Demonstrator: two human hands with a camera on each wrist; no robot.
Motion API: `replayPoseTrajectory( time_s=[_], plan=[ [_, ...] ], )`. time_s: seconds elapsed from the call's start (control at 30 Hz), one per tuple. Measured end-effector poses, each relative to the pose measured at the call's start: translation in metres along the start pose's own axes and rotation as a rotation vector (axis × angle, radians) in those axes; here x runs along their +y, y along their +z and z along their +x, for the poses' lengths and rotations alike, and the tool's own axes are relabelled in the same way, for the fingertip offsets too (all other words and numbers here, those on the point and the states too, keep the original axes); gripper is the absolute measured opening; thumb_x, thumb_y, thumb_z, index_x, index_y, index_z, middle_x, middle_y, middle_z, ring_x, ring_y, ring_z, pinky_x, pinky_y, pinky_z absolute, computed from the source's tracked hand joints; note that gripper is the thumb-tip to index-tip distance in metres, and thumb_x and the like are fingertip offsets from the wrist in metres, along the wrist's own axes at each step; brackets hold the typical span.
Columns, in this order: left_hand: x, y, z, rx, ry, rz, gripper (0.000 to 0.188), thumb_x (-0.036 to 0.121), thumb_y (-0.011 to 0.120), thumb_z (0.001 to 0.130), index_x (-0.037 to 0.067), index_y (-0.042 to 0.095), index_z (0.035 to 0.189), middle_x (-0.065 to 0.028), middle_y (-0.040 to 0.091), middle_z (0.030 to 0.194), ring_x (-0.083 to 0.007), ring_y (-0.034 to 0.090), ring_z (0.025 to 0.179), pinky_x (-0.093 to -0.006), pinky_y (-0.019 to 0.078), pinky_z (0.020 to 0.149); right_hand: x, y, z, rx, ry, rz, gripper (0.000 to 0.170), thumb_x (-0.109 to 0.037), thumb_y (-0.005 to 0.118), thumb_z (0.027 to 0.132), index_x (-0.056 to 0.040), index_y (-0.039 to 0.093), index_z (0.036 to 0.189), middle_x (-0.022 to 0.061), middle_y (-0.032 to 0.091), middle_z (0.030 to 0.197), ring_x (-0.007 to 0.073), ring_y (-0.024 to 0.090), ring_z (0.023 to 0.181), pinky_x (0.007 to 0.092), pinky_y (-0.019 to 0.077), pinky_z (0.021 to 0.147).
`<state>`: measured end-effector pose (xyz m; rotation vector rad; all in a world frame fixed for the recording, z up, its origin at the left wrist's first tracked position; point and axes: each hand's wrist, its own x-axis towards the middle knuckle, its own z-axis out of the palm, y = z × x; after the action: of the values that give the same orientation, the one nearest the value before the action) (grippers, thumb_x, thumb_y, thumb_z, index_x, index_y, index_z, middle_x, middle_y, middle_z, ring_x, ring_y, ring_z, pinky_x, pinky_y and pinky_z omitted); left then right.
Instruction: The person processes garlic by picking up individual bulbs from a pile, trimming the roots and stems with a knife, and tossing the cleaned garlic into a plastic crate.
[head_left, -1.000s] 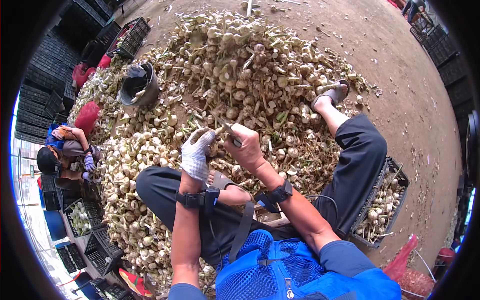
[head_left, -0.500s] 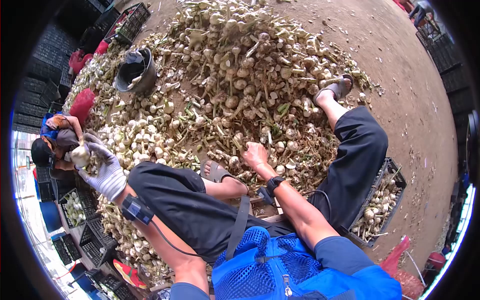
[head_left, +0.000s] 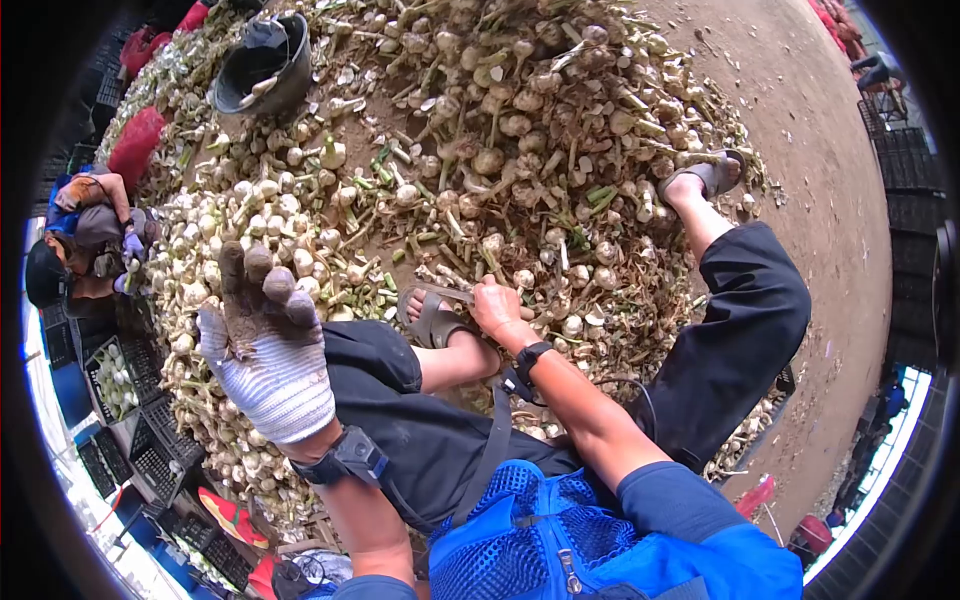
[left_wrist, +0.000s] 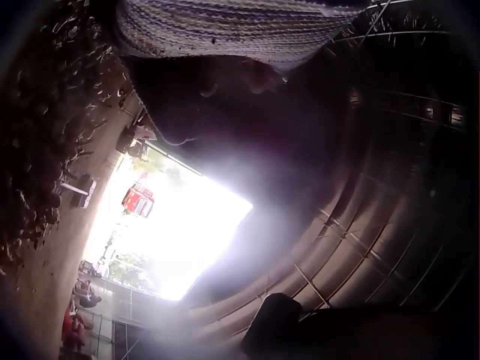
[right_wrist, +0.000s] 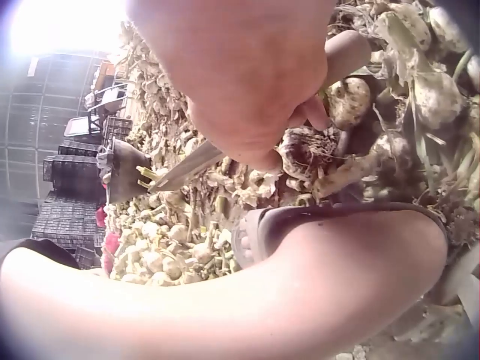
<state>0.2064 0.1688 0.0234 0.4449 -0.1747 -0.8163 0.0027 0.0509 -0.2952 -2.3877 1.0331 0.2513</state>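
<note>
My left hand, in a striped knit glove with soiled fingers, hovers over the trimmed garlic bulbs at the left. Nothing is in its fingers, which are loosely bent. Only part of the glove shows along the top of the left wrist view. My bare right hand grips a knife near my sandalled foot. The blade points left; the handle end sticks out behind the fist in the right wrist view. Beneath that hand lie garlic bulbs with stalks and roots.
A large garlic heap rises ahead. A dark bucket stands back left. Another person sits at far left by the garlic, near a red mesh bag and black crates. My bent legs flank the work spot.
Both hands were together with a garlic bulb and knife. My left hand then carried the bulb left and released it; now it is partway back. My right hand stayed low with the knife.
</note>
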Motion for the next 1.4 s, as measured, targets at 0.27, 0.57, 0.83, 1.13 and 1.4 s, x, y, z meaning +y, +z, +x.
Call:
replayPoseTrajectory(
  time_s=[0.27,0.57,0.83,1.13,1.4],
  plan=[
    [-0.002,0.005,0.003,0.057,-0.063,0.152,0.047,0.035,0.055,0.1,0.004,0.054,0.136,-0.0111,0.064,0.117,-0.0207,0.055,0.09,-0.0342,0.0488,0.079,-0.009,-0.025,0.003,-0.001,0.064,0.11,0.026,-0.028,0.074,0.075,-0.0036,0.072,0.084,0.0186,0.07,0.094,0.0357,0.07,0.079,0.0448,0.0559,0.072],
    [-0.056,0.008,-0.001,-0.092,0.006,1.326,0.053,0.01,0.077,0.081,0.0,0.057,0.129,-0.0117,0.064,0.118,-0.0205,0.064,0.106,-0.031,0.0506,0.095,-0.049,-0.168,-0.005,-0.184,0.156,1.571,0.043,-0.047,0.078,0.084,-0.0067,0.064,0.085,-0.0041,0.049,0.06,0.0074,0.043,0.047,0.032,0.0523,0.054],
    [-0.101,0.025,0.008,-0.379,-0.054,1.681,0.079,0.024,0.088,0.069,0.002,0.051,0.136,-0.0159,0.066,0.117,-0.0282,0.065,0.107,-0.0365,0.0512,0.096,-0.068,-0.258,-0.055,-0.142,-0.002,1.873,0.035,-0.042,0.075,0.088,-0.0078,0.066,0.088,-0.0041,0.054,0.067,0.005,0.041,0.047,0.0216,0.0365,0.043],
    [-0.118,0.023,0.021,-0.269,-0.111,1.197,0.06,0.012,0.083,0.079,0.002,0.05,0.127,-0.0073,0.067,0.11,-0.0132,0.065,0.097,-0.0285,0.0548,0.086,-0.047,-0.285,-0.077,0.846,-0.455,0.585,0.025,-0.021,0.073,0.083,-0.0031,0.059,0.074,0.0083,0.059,0.067,0.0286,0.061,0.06,0.0402,0.0483,0.058],
    [-0.112,-0.002,0.021,-0.293,-0.27,1.112,0.072,0.009,0.082,0.077,0.002,0.039,0.135,-0.0101,0.061,0.121,-0.019,0.063,0.109,-0.0317,0.0526,0.094,-0.054,-0.267,-0.078,0.764,-0.542,0.352,0.026,-0.022,0.075,0.074,-0.0067,0.056,0.082,0.0108,0.058,0.08,0.0324,0.064,0.068,0.0412,0.0506,0.059]
  ],
)
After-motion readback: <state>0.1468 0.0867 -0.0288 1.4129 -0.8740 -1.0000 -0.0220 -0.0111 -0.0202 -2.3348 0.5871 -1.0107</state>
